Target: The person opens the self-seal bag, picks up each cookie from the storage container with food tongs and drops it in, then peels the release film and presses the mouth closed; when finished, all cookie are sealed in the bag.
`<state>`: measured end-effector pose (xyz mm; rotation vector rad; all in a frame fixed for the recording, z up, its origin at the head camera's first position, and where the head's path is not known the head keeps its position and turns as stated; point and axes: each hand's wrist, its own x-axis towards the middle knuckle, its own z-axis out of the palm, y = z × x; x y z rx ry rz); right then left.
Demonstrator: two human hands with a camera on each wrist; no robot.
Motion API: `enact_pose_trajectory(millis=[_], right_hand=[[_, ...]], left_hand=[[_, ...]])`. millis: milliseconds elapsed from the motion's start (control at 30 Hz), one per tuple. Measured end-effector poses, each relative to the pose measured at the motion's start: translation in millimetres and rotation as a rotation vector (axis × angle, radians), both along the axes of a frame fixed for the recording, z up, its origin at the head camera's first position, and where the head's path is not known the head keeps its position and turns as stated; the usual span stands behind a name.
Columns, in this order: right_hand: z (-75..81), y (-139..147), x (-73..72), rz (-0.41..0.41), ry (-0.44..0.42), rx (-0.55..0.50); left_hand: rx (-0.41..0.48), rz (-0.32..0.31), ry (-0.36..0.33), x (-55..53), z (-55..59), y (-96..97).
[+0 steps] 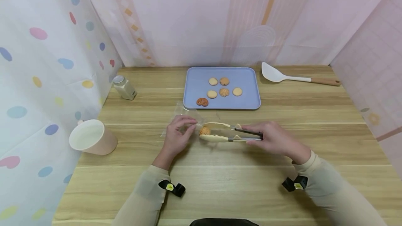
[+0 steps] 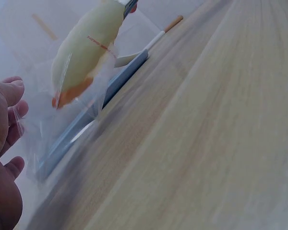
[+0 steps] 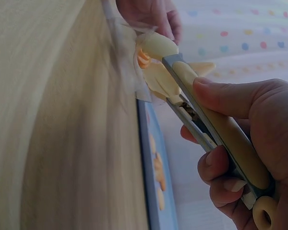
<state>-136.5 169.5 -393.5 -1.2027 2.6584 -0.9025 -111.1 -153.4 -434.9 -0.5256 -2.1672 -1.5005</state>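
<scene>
While a person's right hand grips a pair of tongs above a wood-grain table, the pale tong heads hold one swirled cookie just beside the left hand, whose thumb and fingers pinch the edge of a clear plastic bag; the two wrist views show what the head view barely does, the thin film around the tong heads and the cookie, though how deep they sit in it is hard to tell through the blur. Only the left wrist view picks out a red marking across the near tong head; only the right wrist view shows the ring at the end of the tongs' handle and the thumb laid along it. The head view gives the count: two hands, one pair of tongs, one bag and seven cookies in all, one in the tongs and six on a blue tray, namely three plain pale ones, one speckled, one flower-shaped and one pretzel at the near left corner; one white spatula lies to the tray's right; one jar and one pale pink cup stand at the left.
</scene>
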Motion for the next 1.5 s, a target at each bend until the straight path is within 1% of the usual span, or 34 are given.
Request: enact_pose_trajectory(millis=[233, 367, 533, 600, 733, 867, 967, 1100, 1200, 1300, 1400, 1500], right_hand=[[-7.2, -8.5, -0.3, 0.011, -0.032, 0.001], [-9.5, -6.6, 2.2, -0.004, -0.048, -0.011], [-11.1, -3.7, 4.4, -0.020, -0.059, -0.019], [-12.2, -4.2, 4.4, -0.018, -0.079, -0.019], [-15.0, -6.8, 4.6, -0.032, -0.158, -0.014], [-17.4, -10.2, 6.0, -0.064, -0.187, -0.015], [-18.5, -14.7, 7.9, -0.080, -0.169, -0.034], [-20.9, -22.8, 10.7, -0.094, -0.123, -0.052], [-22.4, -28.9, 11.9, -0.107, -0.099, -0.049], [-23.7, -34.7, 12.0, -0.118, -0.077, -0.032], [-25.0, -40.1, 11.7, -0.109, -0.035, -0.023], [-26.2, -45.5, 10.7, -0.091, -0.006, -0.021]], left_hand=[[0.018, -0.012, 0.001, -0.9, -1.0, 1.8], [0.039, -0.002, 0.002, -1.0, -0.5, 0.7], [0.057, -0.007, 0.014, -0.8, -0.4, -0.7], [0.067, -0.019, 0.012, -0.5, -0.8, -1.0], [0.093, -0.051, 0.008, 0.3, -1.8, -0.4], [0.107, -0.063, 0.009, 0.4, -1.9, 0.7], [0.110, -0.057, 0.015, -0.4, -1.4, 1.6], [0.103, -0.044, 0.027, -0.9, -1.2, 2.7], [0.098, -0.041, 0.034, -1.2, -1.5, 3.3], [0.105, -0.044, 0.022, -0.9, -2.0, 3.7], [0.111, -0.044, 0.018, -5.9, -14.6, 1.0], [0.111, -0.038, 0.013, -5.9, -15.4, 1.8]])
